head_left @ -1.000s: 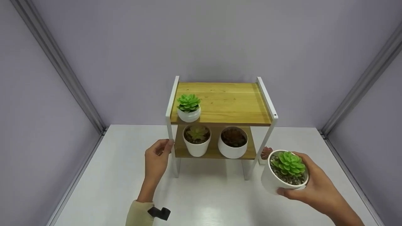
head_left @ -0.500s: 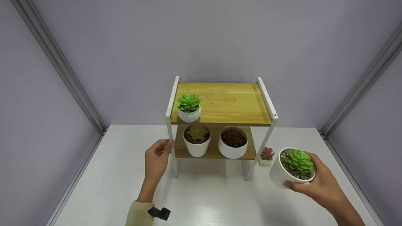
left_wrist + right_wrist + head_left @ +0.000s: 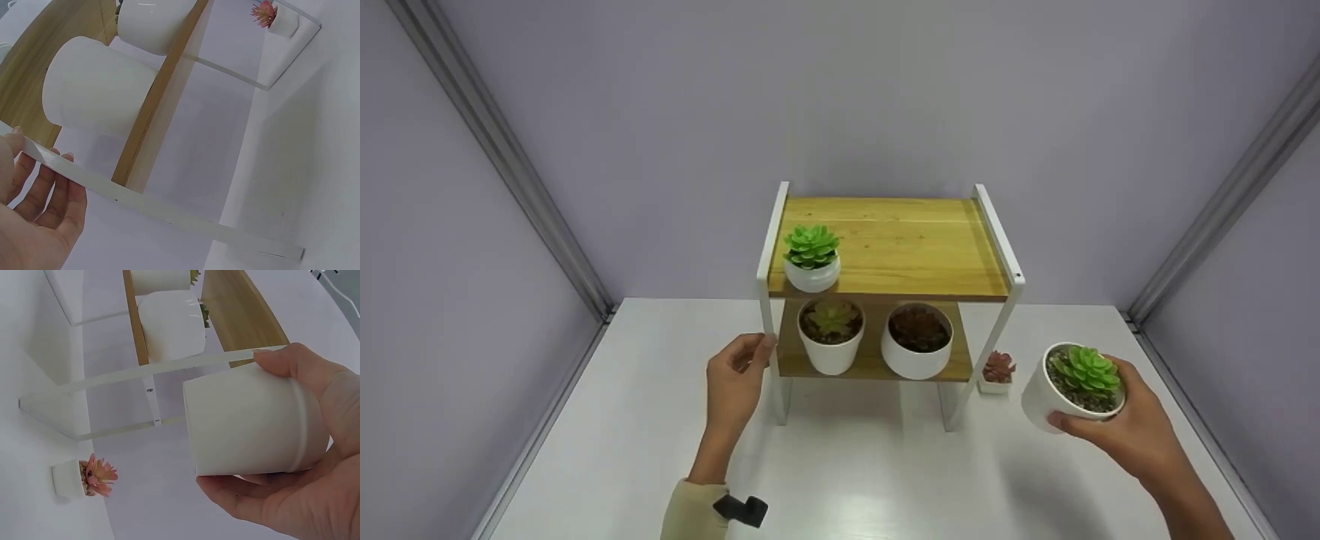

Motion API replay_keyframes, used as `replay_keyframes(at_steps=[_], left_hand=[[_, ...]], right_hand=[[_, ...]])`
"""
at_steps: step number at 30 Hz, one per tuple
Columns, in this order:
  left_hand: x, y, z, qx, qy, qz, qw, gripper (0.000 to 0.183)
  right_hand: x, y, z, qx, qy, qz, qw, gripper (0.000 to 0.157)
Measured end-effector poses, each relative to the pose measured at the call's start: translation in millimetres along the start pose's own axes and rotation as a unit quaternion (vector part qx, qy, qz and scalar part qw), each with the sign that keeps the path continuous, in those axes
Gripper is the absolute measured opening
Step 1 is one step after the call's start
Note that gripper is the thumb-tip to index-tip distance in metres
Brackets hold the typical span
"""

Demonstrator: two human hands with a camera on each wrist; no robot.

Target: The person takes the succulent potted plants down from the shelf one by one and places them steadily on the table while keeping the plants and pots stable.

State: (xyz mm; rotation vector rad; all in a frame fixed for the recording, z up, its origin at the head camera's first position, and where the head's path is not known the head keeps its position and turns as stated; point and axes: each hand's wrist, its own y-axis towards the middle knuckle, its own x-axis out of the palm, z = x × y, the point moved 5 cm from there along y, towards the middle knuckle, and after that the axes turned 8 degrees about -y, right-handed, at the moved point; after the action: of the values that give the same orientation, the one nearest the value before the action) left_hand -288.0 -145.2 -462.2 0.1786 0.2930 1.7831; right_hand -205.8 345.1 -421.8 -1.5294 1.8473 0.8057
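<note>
My right hand [image 3: 1140, 435] grips a white pot [image 3: 1041, 399] holding a bright green succulent [image 3: 1087, 369], raised above the white surface to the right of the shelf. In the right wrist view the thumb lies along one side of this pot [image 3: 247, 422] and the fingers curl round the other. My left hand [image 3: 735, 386] pinches the front left post of a two-tier shelf. The left wrist view shows the white post [image 3: 73, 169] between thumb and fingers. On the wooden top board [image 3: 907, 247] a small potted green succulent [image 3: 811, 259] stands at the front left.
On the lower board sit two white pots, one with a green succulent [image 3: 831, 334], the other with a dark reddish one [image 3: 916, 341]. A small pink-red succulent [image 3: 997, 369] in a white pot stands beside the shelf's right leg. Pale walls [image 3: 885, 97] enclose the table [image 3: 660, 352].
My right hand has carried the potted succulent rightward and a little farther from me, uncovering the small red succulent behind it. The left hand stays on the post.
</note>
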Motion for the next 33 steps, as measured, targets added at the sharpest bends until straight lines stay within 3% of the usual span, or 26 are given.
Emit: replay_keyframes(at_steps=[8, 33], left_hand=[[-0.8, -1.0, -0.1, -0.008, 0.011, -0.002, 0.9999, 0.028], [-0.1, -0.6, -2.6, -0.014, 0.017, -0.002, 0.9998, 0.029]], right_hand=[[6.5, 11, 16, 0.018, 0.014, -0.014, 1.0, 0.114], [30.4, 50, 59, 0.036, 0.052, 0.015, 0.998, 0.117]])
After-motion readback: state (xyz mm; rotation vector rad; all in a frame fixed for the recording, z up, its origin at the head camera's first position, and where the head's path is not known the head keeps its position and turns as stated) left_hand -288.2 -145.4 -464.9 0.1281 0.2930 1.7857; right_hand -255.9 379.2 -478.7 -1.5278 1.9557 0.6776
